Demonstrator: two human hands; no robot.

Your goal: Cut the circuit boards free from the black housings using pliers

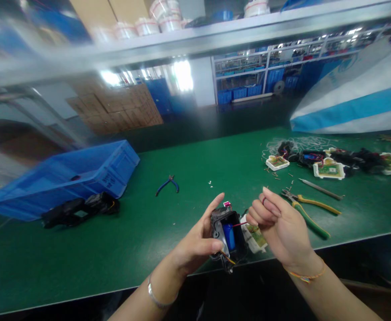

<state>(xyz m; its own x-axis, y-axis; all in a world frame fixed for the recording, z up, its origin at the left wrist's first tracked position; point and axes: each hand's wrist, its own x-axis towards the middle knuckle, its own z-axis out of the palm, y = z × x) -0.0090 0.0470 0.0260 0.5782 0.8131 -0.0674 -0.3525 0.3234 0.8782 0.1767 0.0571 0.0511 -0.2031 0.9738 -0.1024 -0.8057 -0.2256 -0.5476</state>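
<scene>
- The black housing (228,235) sits in my left hand (195,243), held just above the near edge of the green table (182,196), about midway along it; its open side faces up at me and a blue cylindrical part (229,236) shows inside.
- My left thumb presses against the housing's near side and my fingers wrap round its left wall, with the forefinger stretched up past its far corner: a firm clasp on the housing.
- My right hand (278,225) is curled beside the housing's right edge, fingertips pressed together on a thin red wire (239,224) that runs from the housing to my fingers.
- A small white circuit board (256,236) hangs just right of the housing, under my right hand; an orange wire (229,257) trails from the housing's near end.
- Just right of my right hand, green-and-yellow-handled pliers (307,209) lie near the near edge, with a slim grey tool (320,189) beyond them.
- Towards the far right edge lies a clutter of white boards (329,169) and dark parts with wires (311,157), and behind it a white-and-blue bag (352,102).
- Blue-handled cutters (168,184) lie mid-table, well apart from my hands.
- At the left edge stands a blue crate (68,174), tilted, with another black housing-like piece (80,209) just in front of it.
</scene>
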